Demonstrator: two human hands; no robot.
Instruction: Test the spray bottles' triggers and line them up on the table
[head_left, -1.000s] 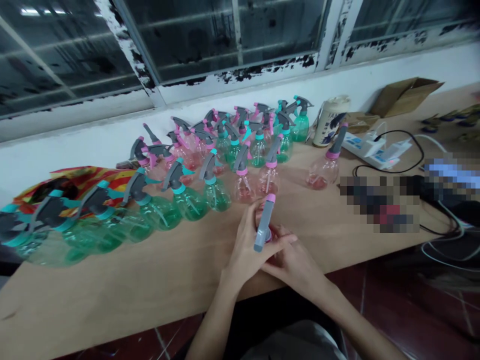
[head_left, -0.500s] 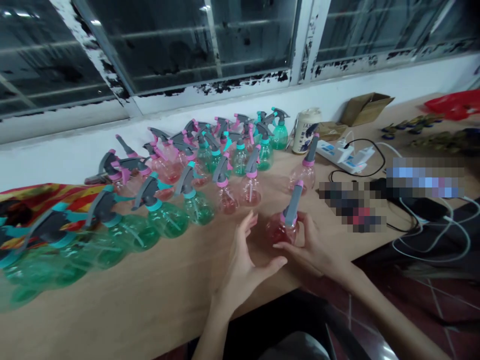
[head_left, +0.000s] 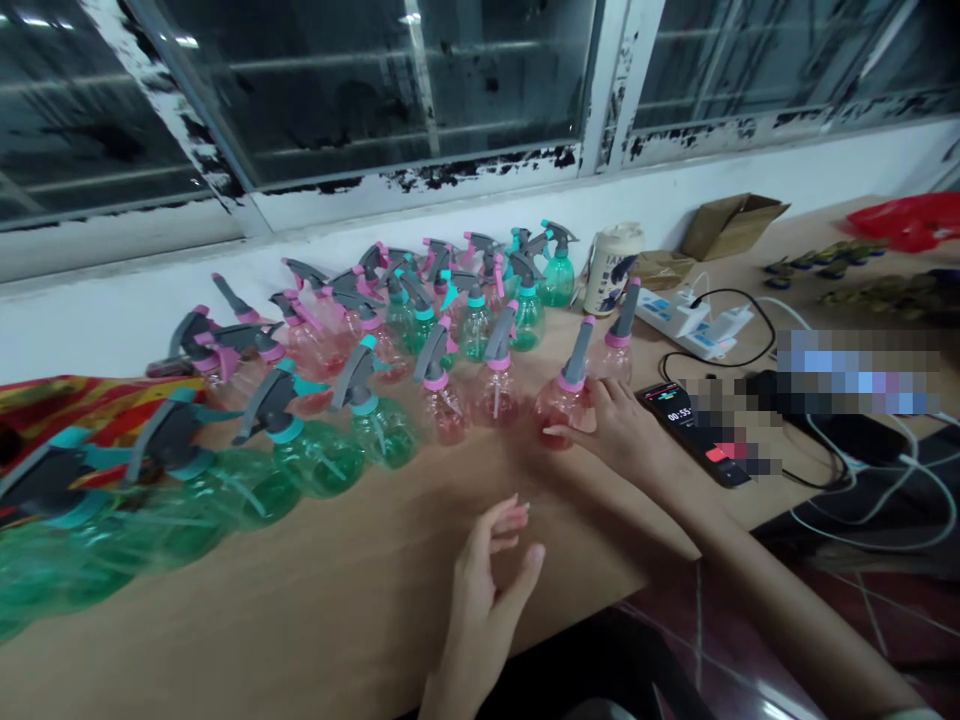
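My right hand [head_left: 616, 425] is closed round the side of a pink spray bottle [head_left: 559, 412], which stands upright with its grey and pink trigger head on top. Just behind it is another pink spray bottle [head_left: 616, 345]. My left hand [head_left: 495, 570] is held above the near part of the table, fingers curved and apart, with nothing in it. To the left of the gripped bottle stand two more pink bottles, one [head_left: 496, 375] closer and one [head_left: 444, 400] farther. A row of green spray bottles [head_left: 386, 430] runs on to the left.
Along the wall, many pink and green spray bottles crowd together. A paper cup [head_left: 611, 268], a power strip [head_left: 686, 320], a phone [head_left: 694, 435] with cables and an open cardboard box [head_left: 733, 225] lie to the right. A red and yellow cloth [head_left: 97, 405] is at left.
My right hand has moved the pink spray bottle away from me, toward the other bottles. My left hand has drawn back toward me, away from it.
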